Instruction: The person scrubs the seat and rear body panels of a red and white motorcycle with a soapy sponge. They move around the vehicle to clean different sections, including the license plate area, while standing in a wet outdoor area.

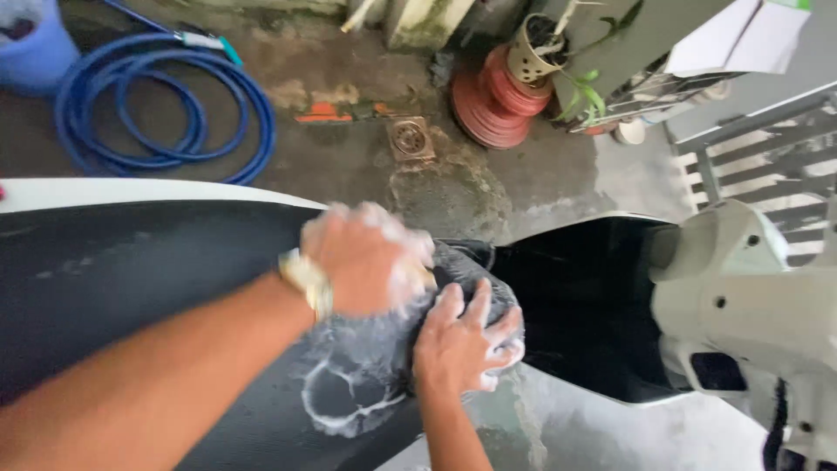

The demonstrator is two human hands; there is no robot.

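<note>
Centrally, the left hand (370,260), closed and soapy, presses foam onto the black scooter seat (131,288), while the right hand (462,340), at its 4 o'clock, lies spread flat on the seat's nose, apparently bracing.

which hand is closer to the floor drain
Left. The soapy left hand is on the scooter seat just below the floor drain; the right hand rests lower on the seat's front end, farther away.
</note>
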